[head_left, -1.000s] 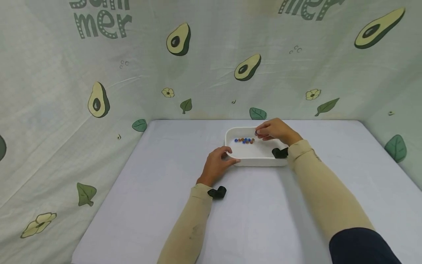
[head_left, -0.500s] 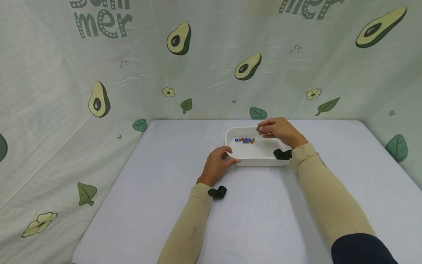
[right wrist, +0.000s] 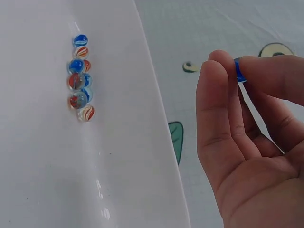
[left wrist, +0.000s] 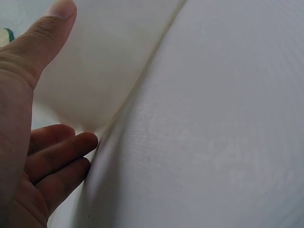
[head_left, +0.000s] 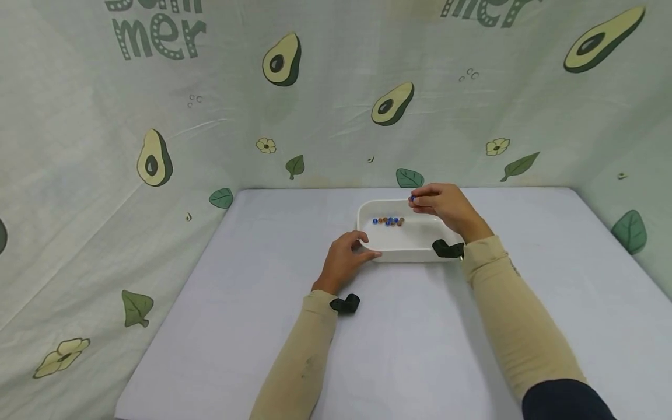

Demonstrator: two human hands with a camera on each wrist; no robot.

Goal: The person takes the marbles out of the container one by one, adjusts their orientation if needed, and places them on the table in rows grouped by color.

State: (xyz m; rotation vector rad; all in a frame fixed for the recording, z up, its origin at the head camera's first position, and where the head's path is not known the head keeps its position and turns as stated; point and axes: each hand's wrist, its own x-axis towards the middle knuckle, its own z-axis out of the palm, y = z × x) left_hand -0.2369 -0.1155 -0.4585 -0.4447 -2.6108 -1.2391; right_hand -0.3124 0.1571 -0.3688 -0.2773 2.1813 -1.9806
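My right hand (head_left: 445,205) pinches a blue marble (right wrist: 238,70) between thumb and fingertips, held above the back rim of a white tray (head_left: 420,238). Inside the tray, several blue and orange-red swirled glass marbles (head_left: 389,222) lie in a tight row along the back; the right wrist view shows them bunched together (right wrist: 81,80). At the tray's front left corner my left hand (head_left: 343,261) holds on, thumb against the front wall and fingers at the left side. In the left wrist view its fingertips (left wrist: 85,142) touch the tray's pale wall (left wrist: 102,61).
The tray stands on a white-covered table (head_left: 262,326), close to its back edge. Behind rises a pale cloth (head_left: 325,105) printed with avocados, leaves and flowers. Dark cameras (head_left: 345,304) are strapped to both wrists, the right one overhanging the tray's front right.
My right hand has lifted slightly up and to the right with the blue marble, from over the tray to its back rim. The left hand and the marbles in the tray stay in place.
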